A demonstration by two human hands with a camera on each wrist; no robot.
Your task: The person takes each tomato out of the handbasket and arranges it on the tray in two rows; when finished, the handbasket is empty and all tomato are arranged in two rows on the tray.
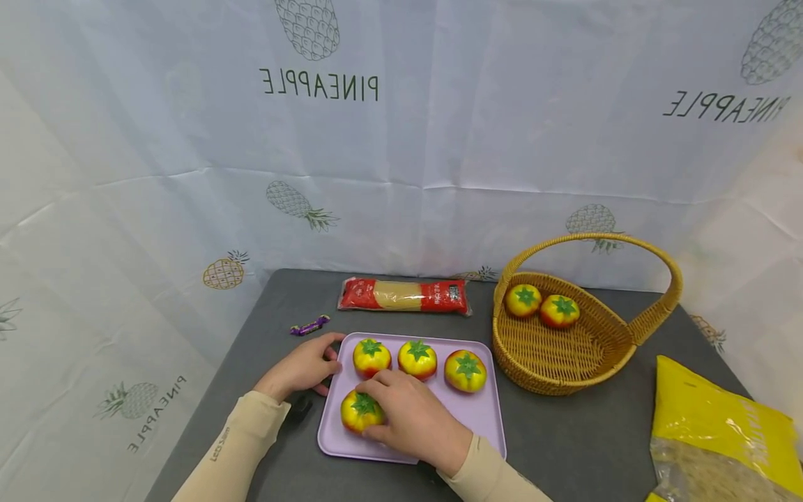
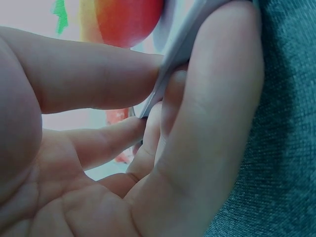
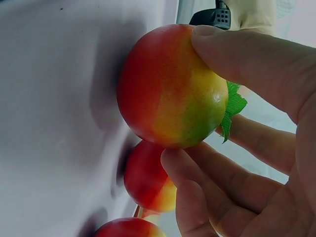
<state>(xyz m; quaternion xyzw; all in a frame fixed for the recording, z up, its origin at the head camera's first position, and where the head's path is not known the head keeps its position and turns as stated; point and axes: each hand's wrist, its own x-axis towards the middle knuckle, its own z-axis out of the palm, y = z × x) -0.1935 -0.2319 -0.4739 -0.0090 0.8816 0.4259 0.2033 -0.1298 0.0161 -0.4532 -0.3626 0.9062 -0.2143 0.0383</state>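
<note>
A lilac tray [image 1: 452, 425] lies on the dark table with several red-and-yellow artificial fruits on it, each topped with a green leafy cap. My left hand [image 1: 309, 364] pinches the tray's left rim; in the left wrist view the thumb is above the rim and fingers are beneath it. With fingers and thumb around its sides, my right hand [image 1: 417, 418] grips the front-left fruit [image 1: 360, 411]. In the right wrist view this fruit [image 3: 168, 89] sits close over the tray surface. Behind it stand three more: a left fruit [image 1: 371, 358], a middle fruit [image 1: 417, 359] and a right fruit [image 1: 465, 371].
Right of the tray is a wicker basket [image 1: 552, 348] with a tall handle, holding two similar fruits [image 1: 541, 307]. A red-ended noodle packet [image 1: 404, 295] lies behind the tray, a purple-wrapped candy [image 1: 310, 325] to its left. A yellow bag [image 1: 715, 418] lies at the right.
</note>
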